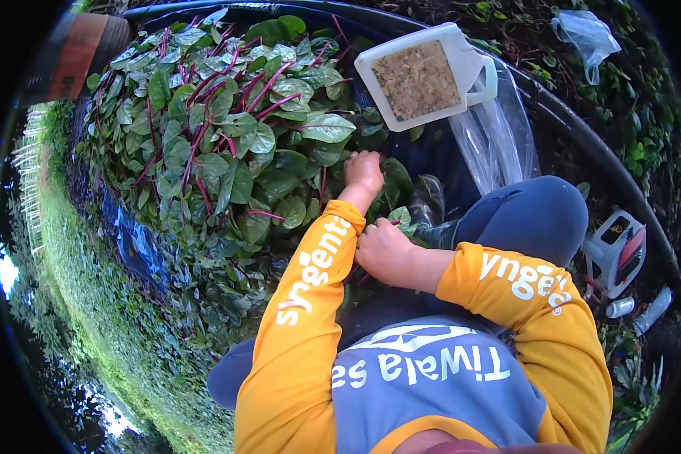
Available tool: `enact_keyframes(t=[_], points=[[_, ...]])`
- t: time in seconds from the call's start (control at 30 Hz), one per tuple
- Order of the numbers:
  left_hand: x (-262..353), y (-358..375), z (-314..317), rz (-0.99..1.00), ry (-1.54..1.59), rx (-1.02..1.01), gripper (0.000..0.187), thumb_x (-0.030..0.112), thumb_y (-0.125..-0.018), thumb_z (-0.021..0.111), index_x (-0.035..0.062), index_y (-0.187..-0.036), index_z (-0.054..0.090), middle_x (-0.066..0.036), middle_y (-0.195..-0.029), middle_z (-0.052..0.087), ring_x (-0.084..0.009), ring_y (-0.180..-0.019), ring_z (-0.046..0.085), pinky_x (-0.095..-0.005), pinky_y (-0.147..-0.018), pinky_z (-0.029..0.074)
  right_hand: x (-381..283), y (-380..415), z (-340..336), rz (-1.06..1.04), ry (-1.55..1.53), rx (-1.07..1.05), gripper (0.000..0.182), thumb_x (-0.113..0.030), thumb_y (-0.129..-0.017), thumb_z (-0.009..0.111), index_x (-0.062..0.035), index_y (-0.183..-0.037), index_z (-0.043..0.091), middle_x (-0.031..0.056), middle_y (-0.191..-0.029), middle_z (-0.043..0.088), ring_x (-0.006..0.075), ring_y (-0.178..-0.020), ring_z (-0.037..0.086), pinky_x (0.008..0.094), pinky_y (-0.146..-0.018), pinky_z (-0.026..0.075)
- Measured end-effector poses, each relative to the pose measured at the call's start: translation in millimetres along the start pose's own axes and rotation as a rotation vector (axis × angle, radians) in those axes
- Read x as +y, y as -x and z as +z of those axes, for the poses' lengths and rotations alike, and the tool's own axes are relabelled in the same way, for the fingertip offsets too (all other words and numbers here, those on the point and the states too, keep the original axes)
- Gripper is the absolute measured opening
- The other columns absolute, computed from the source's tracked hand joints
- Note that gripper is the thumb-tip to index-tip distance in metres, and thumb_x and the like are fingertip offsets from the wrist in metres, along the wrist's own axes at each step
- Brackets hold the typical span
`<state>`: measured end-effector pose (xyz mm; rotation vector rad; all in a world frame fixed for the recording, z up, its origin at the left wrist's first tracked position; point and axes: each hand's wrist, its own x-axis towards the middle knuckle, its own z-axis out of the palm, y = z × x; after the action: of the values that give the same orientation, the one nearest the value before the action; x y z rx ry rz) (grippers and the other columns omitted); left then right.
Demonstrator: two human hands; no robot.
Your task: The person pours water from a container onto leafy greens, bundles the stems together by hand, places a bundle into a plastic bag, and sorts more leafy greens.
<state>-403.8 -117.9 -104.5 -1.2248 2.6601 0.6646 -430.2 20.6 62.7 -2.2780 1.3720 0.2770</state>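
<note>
A big heap of Malabar spinach (234,144), with broad green leaves and red-purple stems, lies in front of me to the left. My left hand (365,175) is at the heap's right edge, its fingers curled in among the leaves; what they hold is hidden. Closer to my body, my right hand (388,253) is closed around a few Malabar spinach stems (394,222). A red stem end and a leaf show by its knuckles, and more stem shows below the hand. The two hands are close together, the right just below the left wrist.
A cut-open white plastic jug (473,98) with brownish contents stands beyond my hands. Clear plastic sheeting (492,147) lies beside it. My bent knee (533,216) is at the right. Another cut container (615,253), a can (620,307) and a plastic bag (586,41) lie farther right.
</note>
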Motion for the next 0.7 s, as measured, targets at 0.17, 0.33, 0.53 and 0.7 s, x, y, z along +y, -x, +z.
enact_keyframes(t=[0.17,0.33,0.53,0.7], points=[[-15,25,-7,0.01,-0.122,-0.101,0.025,0.012,-0.082,0.07,0.0077,-0.106,0.068,-0.015,-0.119,0.065,-0.0338,-0.122,0.057,-0.0484,-0.102,0.044,-3,-2,-1,-0.02,0.011,-0.04,0.012,-0.021,-0.085,0.065,-0.0165,-0.093,0.074,0.0018,-0.093,0.072,0.02,-0.092,0.068,0.0379,-0.078,0.047],[-32,59,-24,-0.008,-0.015,-0.081,0.027,0.015,-0.08,0.072,0.011,-0.106,0.067,-0.014,-0.117,0.067,-0.0339,-0.118,0.059,-0.0476,-0.101,0.045,-10,-2,9,-0.078,0.045,-0.034,0.013,-0.023,-0.086,0.064,-0.0178,-0.095,0.073,0.0009,-0.094,0.072,0.0201,-0.092,0.068,0.0385,-0.077,0.047],[-40,95,-60,-0.061,0.212,0.031,0.027,0.013,-0.073,0.075,0.0058,-0.097,0.065,-0.011,-0.09,0.072,-0.0306,-0.083,0.07,-0.0406,-0.077,0.054,-12,-1,17,-0.117,0.122,-0.026,0.014,-0.023,-0.088,0.062,-0.0173,-0.095,0.073,0.0011,-0.091,0.072,0.0211,-0.09,0.07,0.0394,-0.076,0.048],[-57,136,-112,-0.165,0.88,-0.084,0.021,0.012,-0.076,0.079,0.0069,-0.091,0.065,0.0,-0.082,0.065,-0.0113,-0.076,0.059,-0.028,-0.072,0.048,-20,-2,16,-0.163,0.157,0.028,0.015,-0.026,-0.088,0.066,-0.0161,-0.097,0.073,0.0035,-0.095,0.074,0.0238,-0.096,0.071,0.0417,-0.08,0.048]])
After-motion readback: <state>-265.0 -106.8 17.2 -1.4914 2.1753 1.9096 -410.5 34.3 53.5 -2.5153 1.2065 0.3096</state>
